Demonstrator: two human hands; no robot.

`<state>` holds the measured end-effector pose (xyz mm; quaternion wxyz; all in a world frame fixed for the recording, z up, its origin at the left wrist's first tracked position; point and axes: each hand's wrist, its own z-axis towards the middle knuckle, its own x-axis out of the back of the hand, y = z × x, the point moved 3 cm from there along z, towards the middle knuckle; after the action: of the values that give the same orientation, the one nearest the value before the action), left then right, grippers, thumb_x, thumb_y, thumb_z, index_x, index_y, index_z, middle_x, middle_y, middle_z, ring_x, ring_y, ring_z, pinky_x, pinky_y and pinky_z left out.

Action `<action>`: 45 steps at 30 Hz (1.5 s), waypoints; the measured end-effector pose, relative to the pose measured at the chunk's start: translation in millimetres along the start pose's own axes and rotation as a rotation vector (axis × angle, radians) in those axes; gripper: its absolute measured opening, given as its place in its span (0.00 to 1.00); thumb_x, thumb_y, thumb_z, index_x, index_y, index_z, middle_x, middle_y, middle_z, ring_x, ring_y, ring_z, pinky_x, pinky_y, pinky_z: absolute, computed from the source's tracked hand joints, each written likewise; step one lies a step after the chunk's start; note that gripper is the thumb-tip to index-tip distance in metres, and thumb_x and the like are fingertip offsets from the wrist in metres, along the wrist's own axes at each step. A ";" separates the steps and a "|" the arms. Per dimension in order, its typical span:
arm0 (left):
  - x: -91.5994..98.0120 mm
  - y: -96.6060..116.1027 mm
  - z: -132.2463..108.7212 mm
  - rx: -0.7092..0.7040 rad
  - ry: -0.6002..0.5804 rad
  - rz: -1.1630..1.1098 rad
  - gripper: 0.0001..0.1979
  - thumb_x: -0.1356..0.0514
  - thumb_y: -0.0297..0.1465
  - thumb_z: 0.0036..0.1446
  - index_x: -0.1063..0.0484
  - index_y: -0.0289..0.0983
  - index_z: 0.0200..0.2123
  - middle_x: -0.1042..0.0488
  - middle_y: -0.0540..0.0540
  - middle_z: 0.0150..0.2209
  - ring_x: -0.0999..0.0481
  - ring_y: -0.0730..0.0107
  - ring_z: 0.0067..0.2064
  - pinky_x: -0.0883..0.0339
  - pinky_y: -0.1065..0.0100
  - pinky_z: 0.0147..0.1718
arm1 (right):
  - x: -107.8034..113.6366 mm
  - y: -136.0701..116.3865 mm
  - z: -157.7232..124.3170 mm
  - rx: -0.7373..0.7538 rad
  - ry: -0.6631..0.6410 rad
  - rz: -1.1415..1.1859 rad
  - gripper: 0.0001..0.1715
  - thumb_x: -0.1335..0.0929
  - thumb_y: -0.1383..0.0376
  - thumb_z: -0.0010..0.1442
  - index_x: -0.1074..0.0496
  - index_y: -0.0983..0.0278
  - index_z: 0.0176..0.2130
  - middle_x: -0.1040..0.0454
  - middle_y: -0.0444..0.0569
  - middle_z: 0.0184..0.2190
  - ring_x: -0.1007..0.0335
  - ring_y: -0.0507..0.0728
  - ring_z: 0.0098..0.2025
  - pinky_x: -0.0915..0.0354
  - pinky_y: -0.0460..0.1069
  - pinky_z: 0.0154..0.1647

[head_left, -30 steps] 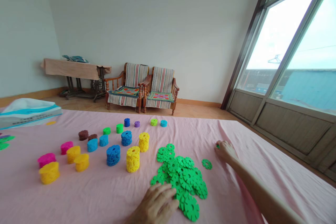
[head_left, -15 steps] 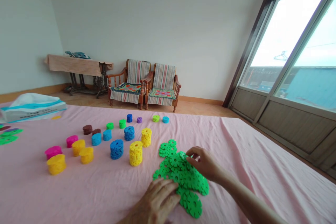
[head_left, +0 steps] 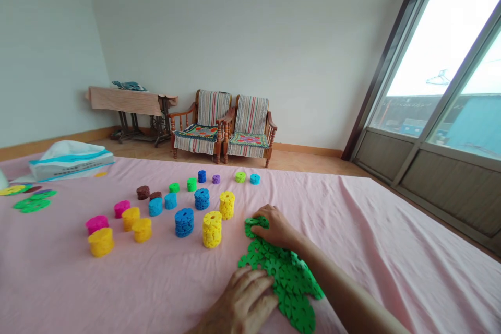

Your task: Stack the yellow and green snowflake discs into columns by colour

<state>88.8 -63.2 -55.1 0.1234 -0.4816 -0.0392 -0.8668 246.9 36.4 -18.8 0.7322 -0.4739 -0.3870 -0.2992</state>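
A spread pile of green notched plastic discs lies overlapping on the pink cloth in front of me. My left hand rests at the pile's near left edge, fingers stretched out and lying flat. At the pile's far end, my right hand reaches over a small cluster of green discs. Its thumb and fingers are apart, touching the cluster from above; no disc is lifted. To the left stand yellow disc stacks and blue disc stacks.
Lower orange-yellow stacks, magenta stacks and brown stacks stand further left. Loose mixed discs lie at the far left, near a tissue pack. The pink cloth has folds on the right. Two wooden chairs stand beyond.
My right hand has moved forward from the middle of the green pile to the cluster at its far end. My left hand stays by the pile. The view has turned slightly left.
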 end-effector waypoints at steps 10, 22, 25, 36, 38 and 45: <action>-12.9 4.9 0.2 0.055 0.188 0.020 0.12 0.52 0.30 0.65 0.30 0.39 0.45 0.28 0.45 0.48 0.34 0.65 0.52 0.39 0.61 0.54 | 30.8 -7.1 -24.1 0.044 -0.298 0.301 0.23 0.29 0.72 0.45 0.27 0.64 0.44 0.25 0.48 0.41 0.29 0.55 0.41 0.34 0.48 0.42; -20.6 4.3 -2.1 0.055 0.248 0.028 0.11 0.51 0.27 0.65 0.29 0.39 0.41 0.27 0.47 0.48 0.32 0.66 0.51 0.39 0.61 0.54 | 31.7 3.8 -23.6 -0.036 -0.225 0.062 0.16 0.29 0.67 0.45 0.25 0.64 0.38 0.25 0.47 0.34 0.32 0.55 0.35 0.37 0.48 0.37; -21.5 4.4 -2.7 0.041 0.243 0.052 0.10 0.50 0.27 0.64 0.29 0.39 0.40 0.27 0.47 0.47 0.32 0.66 0.50 0.39 0.61 0.54 | 26.4 7.7 -22.0 -0.009 -0.198 0.077 0.10 0.31 0.69 0.47 0.25 0.63 0.33 0.25 0.45 0.29 0.33 0.53 0.32 0.39 0.46 0.34; -34.0 0.9 -5.8 0.015 0.316 0.078 0.09 0.49 0.27 0.63 0.29 0.39 0.37 0.27 0.47 0.45 0.31 0.67 0.49 0.40 0.61 0.53 | 5.1 60.5 13.3 -0.313 0.236 0.136 0.15 0.36 0.69 0.54 0.31 0.68 0.43 0.25 0.52 0.34 0.29 0.54 0.32 0.36 0.47 0.33; -36.9 1.1 -6.4 0.010 0.309 0.093 0.08 0.49 0.27 0.63 0.30 0.38 0.37 0.27 0.47 0.45 0.31 0.67 0.48 0.40 0.60 0.53 | 5.4 66.3 11.6 -0.325 0.249 0.111 0.13 0.36 0.71 0.53 0.31 0.68 0.40 0.26 0.53 0.35 0.29 0.54 0.32 0.36 0.48 0.34; -33.3 2.2 -7.5 0.019 0.245 0.077 0.07 0.48 0.28 0.63 0.30 0.39 0.40 0.28 0.46 0.47 0.32 0.65 0.50 0.40 0.60 0.54 | 3.3 65.1 5.9 -0.267 0.184 0.017 0.15 0.32 0.74 0.45 0.30 0.65 0.37 0.28 0.47 0.32 0.31 0.52 0.30 0.37 0.46 0.34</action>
<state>100.1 -60.8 -87.3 0.1653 -0.3718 -0.0135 -0.9134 299.3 65.8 -44.6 0.6976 -0.5409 -0.2711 -0.3838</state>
